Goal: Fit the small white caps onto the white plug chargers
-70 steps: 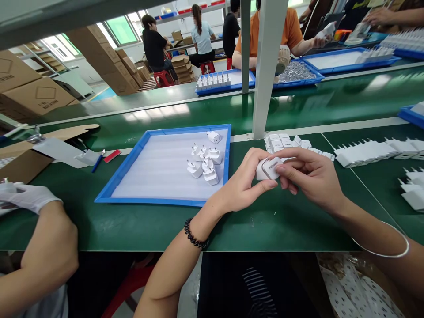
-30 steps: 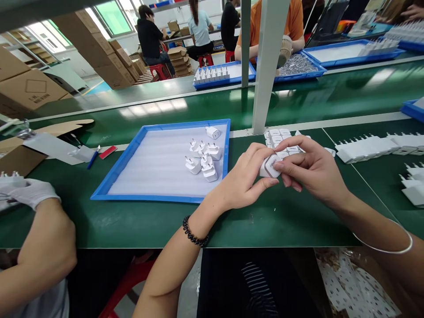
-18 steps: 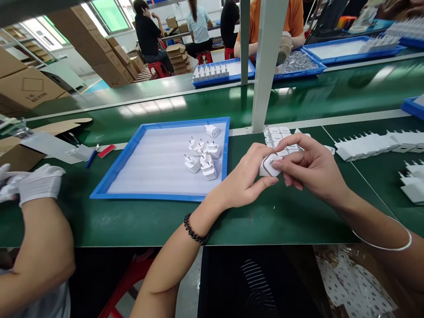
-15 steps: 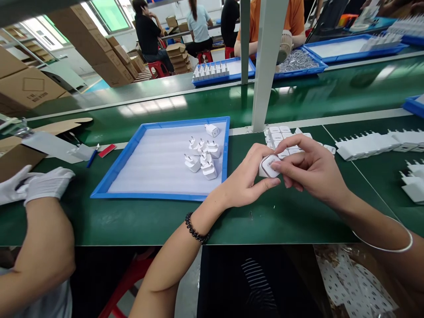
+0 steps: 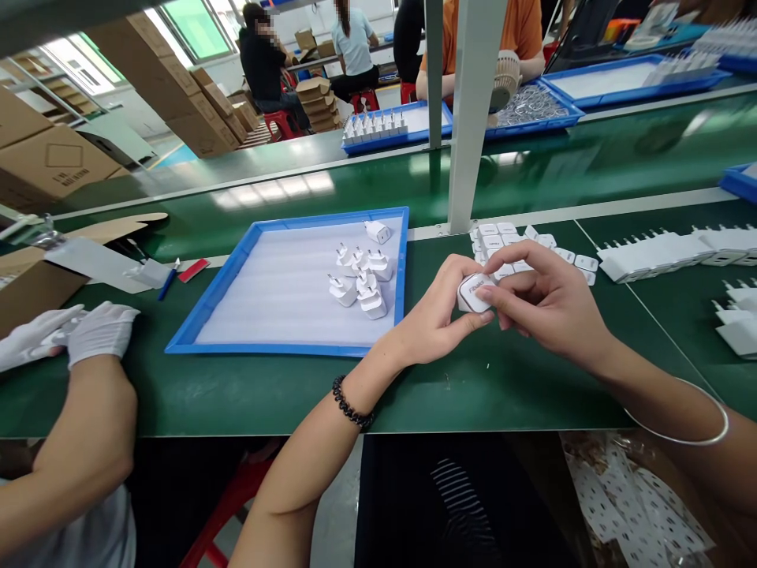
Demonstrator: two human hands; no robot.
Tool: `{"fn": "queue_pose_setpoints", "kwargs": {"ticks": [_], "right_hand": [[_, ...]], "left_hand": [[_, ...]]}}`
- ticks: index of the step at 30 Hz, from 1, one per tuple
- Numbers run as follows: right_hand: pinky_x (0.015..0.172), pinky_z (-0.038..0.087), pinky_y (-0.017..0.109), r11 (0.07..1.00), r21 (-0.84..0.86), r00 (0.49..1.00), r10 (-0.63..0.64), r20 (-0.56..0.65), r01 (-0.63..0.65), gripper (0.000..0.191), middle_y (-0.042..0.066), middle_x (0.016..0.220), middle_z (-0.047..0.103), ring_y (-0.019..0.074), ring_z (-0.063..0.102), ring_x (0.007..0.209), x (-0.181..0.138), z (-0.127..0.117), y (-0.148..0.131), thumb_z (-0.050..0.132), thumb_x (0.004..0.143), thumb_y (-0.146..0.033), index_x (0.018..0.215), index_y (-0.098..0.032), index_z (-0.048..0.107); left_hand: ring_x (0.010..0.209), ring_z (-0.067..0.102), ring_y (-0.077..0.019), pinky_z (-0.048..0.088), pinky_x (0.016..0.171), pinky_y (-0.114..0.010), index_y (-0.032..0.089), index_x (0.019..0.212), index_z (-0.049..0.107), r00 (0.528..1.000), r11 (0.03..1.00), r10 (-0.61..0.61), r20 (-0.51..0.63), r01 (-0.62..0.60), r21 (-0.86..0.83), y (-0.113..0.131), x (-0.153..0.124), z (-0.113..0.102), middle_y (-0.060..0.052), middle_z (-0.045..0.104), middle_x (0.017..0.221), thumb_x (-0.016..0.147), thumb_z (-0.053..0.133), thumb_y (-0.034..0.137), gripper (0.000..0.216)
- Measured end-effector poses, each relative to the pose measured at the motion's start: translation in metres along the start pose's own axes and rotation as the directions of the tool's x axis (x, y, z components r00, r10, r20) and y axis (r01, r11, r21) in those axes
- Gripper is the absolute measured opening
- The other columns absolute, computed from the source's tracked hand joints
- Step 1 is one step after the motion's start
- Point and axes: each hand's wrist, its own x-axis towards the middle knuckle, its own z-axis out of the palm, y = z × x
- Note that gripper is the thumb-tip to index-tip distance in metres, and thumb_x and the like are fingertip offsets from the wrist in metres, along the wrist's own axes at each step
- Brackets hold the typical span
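Both my hands grip one small white charger plug [image 5: 471,290] with a printed face, just above the green bench [image 5: 296,394]. My left hand [image 5: 434,315] pinches it from the left with thumb and fingers. My right hand [image 5: 547,304] closes on it from the right, fingertips on its face. Behind my hands lies a cluster of white plugs [image 5: 502,241] laid flat. To the left sits a blue tray [image 5: 236,272] lined with white foam, with several white plugs [image 5: 360,276] near its right side.
A white post [image 5: 470,110] rises behind my hands. Rows of white chargers [image 5: 668,252] line the right. A co-worker's gloved hands [image 5: 71,335] rest at the left near a cardboard box [image 5: 29,284]. Other people sit at far benches beside blue trays.
The plug has been turned between my fingers, so its printed face shows again. My hands stayed in nearly the same place. The co-worker's gloved hands moved right and lower onto the bench.
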Motion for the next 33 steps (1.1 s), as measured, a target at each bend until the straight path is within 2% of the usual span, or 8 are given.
{"fn": "queue_pose_setpoints", "kwargs": {"ticks": [7, 13, 17, 20, 22, 28, 33], "right_hand": [[0.044, 0.036, 0.025, 0.999, -0.029, 1.0, -0.019, 0.013, 0.02, 0.015, -0.009, 0.046, 0.053, 0.0109, 0.051, 0.042, 0.001, -0.002, 0.003, 0.068, 0.09, -0.027, 0.097, -0.025, 0.055], [0.049, 0.038, 0.027, 0.995, -0.093, 0.999, -0.035, 0.017, 0.036, 0.017, -0.008, 0.048, 0.053, 0.0123, 0.051, 0.044, 0.0, 0.0, 0.007, 0.068, 0.09, -0.035, 0.098, -0.025, 0.057], [0.042, 0.031, 0.026, 0.992, 0.115, 0.994, 0.035, 0.1, -0.046, 0.02, -0.007, 0.047, 0.052, 0.0112, 0.043, 0.039, 0.003, -0.003, 0.01, 0.056, 0.097, -0.044, 0.104, -0.025, 0.058], [0.039, 0.027, 0.025, 0.937, 0.304, 0.97, 0.11, 0.219, -0.174, 0.025, -0.007, 0.044, 0.051, 0.0107, 0.037, 0.036, 0.009, -0.006, 0.011, 0.052, 0.097, -0.048, 0.106, -0.025, 0.057], [0.04, 0.027, 0.026, 0.896, 0.375, 0.956, 0.147, 0.254, -0.237, 0.027, -0.008, 0.04, 0.047, 0.0103, 0.032, 0.033, 0.011, -0.006, 0.01, 0.052, 0.096, -0.05, 0.104, -0.024, 0.057], [0.039, 0.023, 0.024, 0.818, 0.463, 0.92, 0.188, 0.345, -0.341, 0.027, -0.011, 0.034, 0.039, 0.0089, 0.022, 0.03, 0.012, -0.004, 0.009, 0.053, 0.093, -0.053, 0.101, -0.028, 0.057], [0.039, 0.021, 0.024, 0.784, 0.495, 0.913, 0.219, 0.346, -0.375, 0.019, -0.013, 0.033, 0.037, 0.0078, 0.02, 0.03, 0.011, -0.003, 0.008, 0.059, 0.091, -0.042, 0.101, -0.025, 0.058]], "left_hand": [[0.101, 0.051, -0.0208, 0.047, 0.088, -0.035, 0.021, 0.108, 0.046, 0.999, 0.992, -0.051, -0.005, 0.05, -0.112, 0.001, 0.001, 0.002, -0.007, 0.048, 0.108, 0.09, 0.059, 0.045, 0.033], [0.092, 0.048, -0.0181, 0.044, 0.082, -0.033, 0.021, 0.109, 0.044, 0.999, 0.98, -0.052, -0.015, 0.048, -0.194, 0.001, -0.001, 0.002, -0.004, 0.047, 0.102, 0.088, 0.06, 0.045, 0.036], [0.083, 0.046, -0.0154, 0.042, 0.074, -0.03, 0.021, 0.104, 0.045, 0.997, 0.975, -0.066, -0.043, 0.055, -0.214, 0.0, -0.001, 0.003, -0.002, 0.047, 0.095, 0.086, 0.062, 0.044, 0.033], [0.078, 0.044, -0.0136, 0.041, 0.069, -0.028, 0.022, 0.1, 0.043, 0.996, 0.967, -0.077, -0.049, 0.062, -0.247, 0.001, -0.001, 0.006, -0.001, 0.046, 0.092, 0.085, 0.063, 0.046, 0.035], [0.077, 0.045, -0.0136, 0.042, 0.068, -0.029, 0.022, 0.099, 0.042, 0.996, 0.962, -0.083, -0.045, 0.068, -0.266, 0.002, -0.001, 0.007, -0.001, 0.046, 0.091, 0.084, 0.062, 0.048, 0.036], [0.077, 0.044, -0.0149, 0.043, 0.068, -0.031, 0.022, 0.095, 0.042, 0.998, 0.961, -0.053, -0.046, 0.038, -0.274, 0.002, -0.001, 0.009, -0.002, 0.046, 0.089, 0.081, 0.062, 0.051, 0.039], [0.082, 0.046, -0.0166, 0.045, 0.073, -0.033, 0.021, 0.096, 0.041, 0.999, 0.972, -0.015, -0.051, 0.003, -0.235, 0.003, -0.001, 0.008, -0.003, 0.046, 0.093, 0.077, 0.063, 0.044, 0.037]]}}
